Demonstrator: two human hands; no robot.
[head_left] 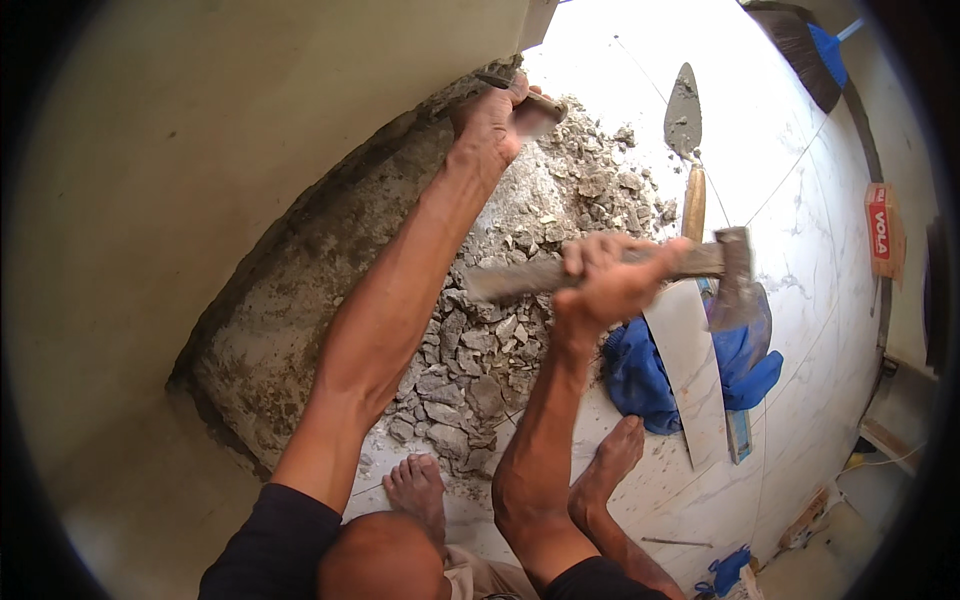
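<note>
My left hand point(490, 125) reaches to the foot of the wall and is closed round a dark, narrow metal bar that looks like a chisel point(550, 104). Its tip is hard to make out. My right hand point(618, 285) grips a hammer by its worn wooden handle point(510, 279), with the heavy metal head point(738, 275) to the right. The hammer is slightly blurred and held above the floor, apart from the chisel. Below both hands lies broken grey rubble point(470, 370), beside a rough, stripped patch of floor point(290, 350) along the wall.
A pointed trowel point(684, 115) lies on white marbled tiles point(815, 290). Right of my feet are blue cloth or gloves point(637, 380) under a cut tile strip point(690, 375). A broom point(815, 65) and a red box point(882, 230) stand by the far right wall.
</note>
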